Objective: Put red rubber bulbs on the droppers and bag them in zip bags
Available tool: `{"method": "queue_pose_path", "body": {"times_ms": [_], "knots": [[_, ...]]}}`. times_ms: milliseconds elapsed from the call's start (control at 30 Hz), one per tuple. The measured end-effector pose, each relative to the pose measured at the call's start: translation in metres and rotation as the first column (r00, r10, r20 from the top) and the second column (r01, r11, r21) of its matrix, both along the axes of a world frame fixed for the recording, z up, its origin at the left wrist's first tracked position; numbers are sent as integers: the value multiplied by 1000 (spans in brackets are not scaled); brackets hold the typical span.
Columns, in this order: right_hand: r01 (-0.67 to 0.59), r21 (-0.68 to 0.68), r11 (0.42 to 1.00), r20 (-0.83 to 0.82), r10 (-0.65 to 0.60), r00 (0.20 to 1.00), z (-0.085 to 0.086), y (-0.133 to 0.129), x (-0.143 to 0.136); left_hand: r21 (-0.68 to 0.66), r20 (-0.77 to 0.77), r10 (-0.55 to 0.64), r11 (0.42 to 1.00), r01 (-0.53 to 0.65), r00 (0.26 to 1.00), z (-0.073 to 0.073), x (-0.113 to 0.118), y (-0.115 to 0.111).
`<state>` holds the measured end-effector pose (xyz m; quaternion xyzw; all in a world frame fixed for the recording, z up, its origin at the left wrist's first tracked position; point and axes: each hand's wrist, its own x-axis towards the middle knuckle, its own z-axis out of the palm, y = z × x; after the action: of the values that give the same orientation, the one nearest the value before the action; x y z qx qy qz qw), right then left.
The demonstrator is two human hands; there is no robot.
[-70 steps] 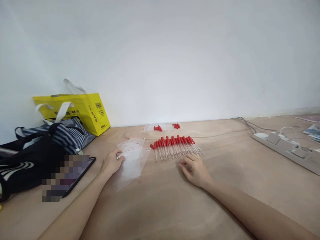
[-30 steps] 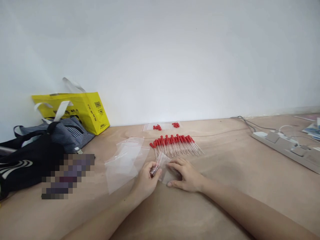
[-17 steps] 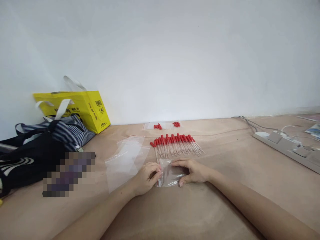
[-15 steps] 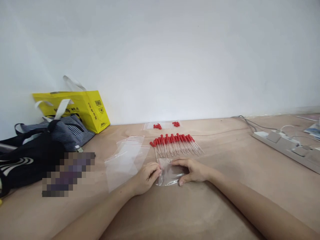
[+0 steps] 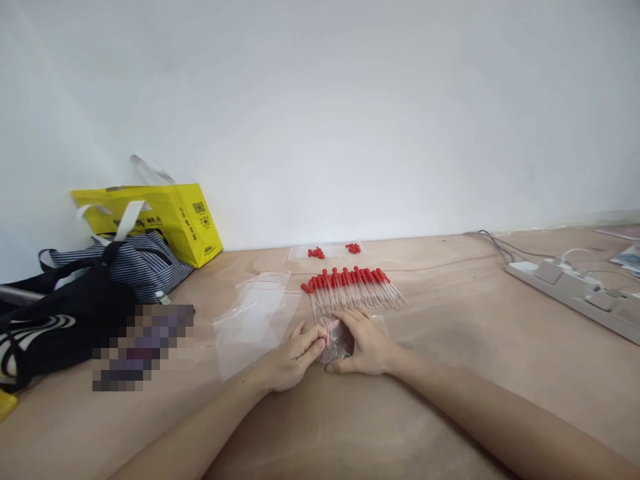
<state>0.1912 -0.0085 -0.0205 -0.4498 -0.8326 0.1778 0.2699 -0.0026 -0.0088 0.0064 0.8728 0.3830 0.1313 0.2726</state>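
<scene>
Together, both hands [image 5: 330,347] on bag [image 5: 340,337] (clear)

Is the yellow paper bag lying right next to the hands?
No, the yellow paper bag stands far off by the white wall, while both hands press a small clear plastic bag.
</scene>
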Motion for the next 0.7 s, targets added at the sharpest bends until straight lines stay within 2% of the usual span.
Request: {"method": "queue_pose_path", "body": {"times_ms": [67, 200, 300, 433, 567, 633, 700], "knots": [[-3, -25, 1000, -7, 3, 1000, -2, 2, 5, 10, -22, -8, 1000, 8, 1000, 1, -1, 0], [-119, -8, 993, -25, 119, 993, -3, 5, 17, 87, -164, -221, 968, 237, 961, 2, 0, 0], [-155, 31, 987, -19, 155, 988, 0, 6, 20, 158, -257, -267, 937, 312, 929, 0, 2, 1], [-130, 47, 990, -15, 131, 991, 2, 4, 18, 231, -251, -255, 921, 314, 934, 0, 5, 0], [-150, 25, 988, -78, 152, 985, -2, 4, 18, 226, -241, -249, 926, 304, 938, 0, 5, -2], [-174, 26, 985, -82, 175, 981, -4, 6, 20, 250, -149, -223, 934, 255, 963, -1, 2, -1], [-188, 22, 982, -73, 189, 979, -5, 7, 22, 296, 24, -142, 947, 129, 990, -2, -3, 5]]}}
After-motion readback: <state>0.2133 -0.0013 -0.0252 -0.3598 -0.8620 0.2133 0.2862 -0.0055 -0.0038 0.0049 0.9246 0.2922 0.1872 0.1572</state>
